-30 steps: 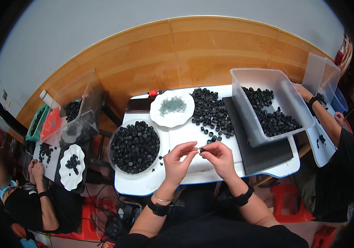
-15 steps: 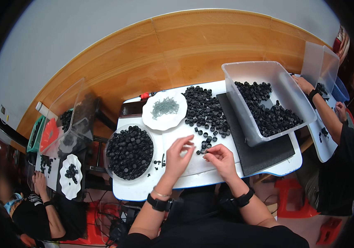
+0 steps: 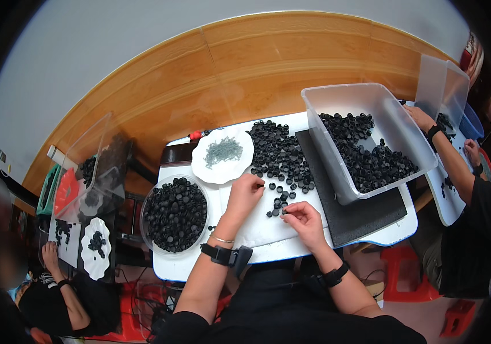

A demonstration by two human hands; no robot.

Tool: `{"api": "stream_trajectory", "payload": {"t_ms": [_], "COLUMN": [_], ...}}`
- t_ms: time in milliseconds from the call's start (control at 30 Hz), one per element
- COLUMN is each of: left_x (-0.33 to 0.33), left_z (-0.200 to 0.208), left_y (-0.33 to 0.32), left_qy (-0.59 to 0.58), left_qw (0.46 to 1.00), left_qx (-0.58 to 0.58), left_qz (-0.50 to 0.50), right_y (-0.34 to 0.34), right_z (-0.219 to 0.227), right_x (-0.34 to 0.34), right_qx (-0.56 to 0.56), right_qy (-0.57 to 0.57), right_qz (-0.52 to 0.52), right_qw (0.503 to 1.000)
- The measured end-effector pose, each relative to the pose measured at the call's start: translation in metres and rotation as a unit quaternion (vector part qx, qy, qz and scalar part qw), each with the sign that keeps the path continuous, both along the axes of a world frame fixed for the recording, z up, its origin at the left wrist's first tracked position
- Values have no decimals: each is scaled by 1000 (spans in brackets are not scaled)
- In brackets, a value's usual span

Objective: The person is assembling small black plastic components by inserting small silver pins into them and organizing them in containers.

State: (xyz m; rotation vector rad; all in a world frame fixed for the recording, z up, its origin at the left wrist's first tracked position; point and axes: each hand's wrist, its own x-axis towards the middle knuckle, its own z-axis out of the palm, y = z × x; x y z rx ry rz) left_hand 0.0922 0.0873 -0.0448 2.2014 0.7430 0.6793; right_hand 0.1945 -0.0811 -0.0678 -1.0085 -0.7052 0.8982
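Note:
My left hand is closed in a pinch at the near edge of a spread of small black round caps. A small dark piece shows at its fingertips, probably one of the caps. Nearer to me, my right hand pinches something tiny between thumb and forefinger, too small to name. Just beyond those fingertips lies a small cluster of loose caps on the white table. Left of my left hand stands a round clear tub heaped with black caps. Behind it, a white scalloped plate holds thin greyish-green pieces.
A large translucent bin part-filled with black caps sits on a black mat to the right. Co-workers sit at either side; one person's hand is at the left table, another's arm at the right. Red stools stand below.
My left hand has moved away from me, from open fingers near my right hand to a pinch beside the spread caps. My right hand has stayed nearly in place.

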Motion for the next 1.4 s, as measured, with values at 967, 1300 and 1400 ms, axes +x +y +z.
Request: {"api": "stream_trajectory", "payload": {"t_ms": [967, 1300, 1400], "left_x": [-85, -87, -90], "left_z": [45, 48, 51], "left_y": [-93, -93, -93], "left_qy": [-426, -419, -410], "left_qw": [666, 688, 699], "left_qx": [-602, -582, -574], "left_qz": [-113, -112, -118], "right_y": [-9, -9, -10], "right_z": [112, 112, 109], "right_x": [-53, -54, -53], "right_qx": [94, 103, 105], "right_qy": [-363, -386, -348], "right_qz": [-69, -65, -46], "right_qw": [924, 914, 930]}}
